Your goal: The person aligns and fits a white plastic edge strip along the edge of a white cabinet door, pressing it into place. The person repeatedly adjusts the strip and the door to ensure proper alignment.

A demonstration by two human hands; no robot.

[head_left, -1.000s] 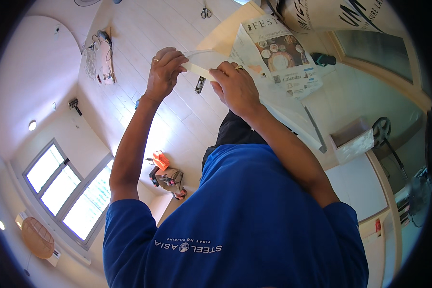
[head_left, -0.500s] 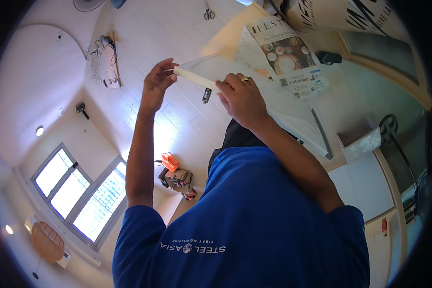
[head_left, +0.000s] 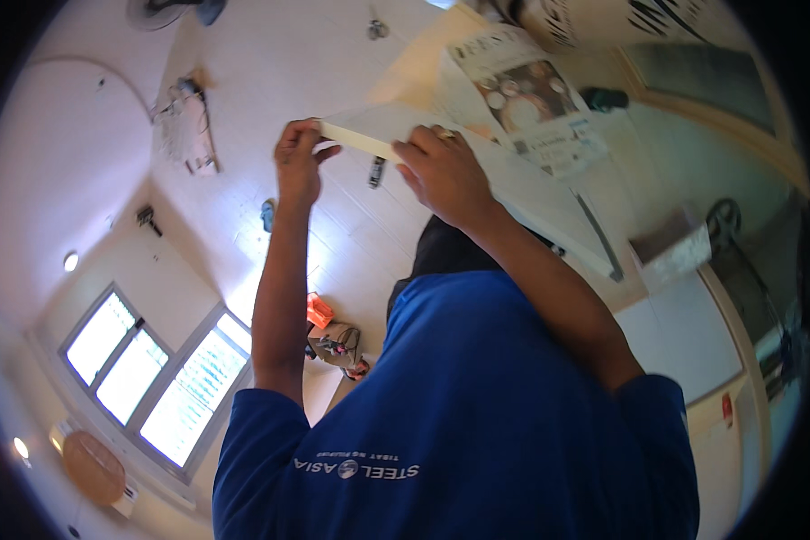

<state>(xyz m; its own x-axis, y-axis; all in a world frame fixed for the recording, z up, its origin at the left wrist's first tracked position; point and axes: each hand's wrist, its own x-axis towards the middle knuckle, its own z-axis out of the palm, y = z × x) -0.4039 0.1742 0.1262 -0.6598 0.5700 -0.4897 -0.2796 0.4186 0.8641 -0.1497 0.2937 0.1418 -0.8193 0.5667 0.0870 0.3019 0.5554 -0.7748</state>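
Note:
A large white panel (head_left: 513, 184) stretches from my hands toward the right, with a pale cream strip (head_left: 358, 140) along its near left edge. I cannot tell whether the strip is separate from the panel. My left hand (head_left: 299, 162) pinches the strip's left end at the panel's corner, its thumb a little apart below. Farther right, my right hand (head_left: 443, 175) grips the same strip, fingers bent over the top and thumb underneath. Beyond the strip, a small black and silver object (head_left: 376, 172) lies on the floor; blur hides its kind.
Newspaper sheets (head_left: 522, 99) lie beyond the panel at the right. Scissors (head_left: 377, 30) lie on the far floor. An orange item (head_left: 319, 310) and a brown tool bag (head_left: 335, 343) sit left of my body. A blue slipper (head_left: 267, 215) lies beside my left forearm.
My view has shifted slightly and blurred. My left hand has turned, its thumb now lower beneath the strip. The blue slipper has come out from behind my left forearm.

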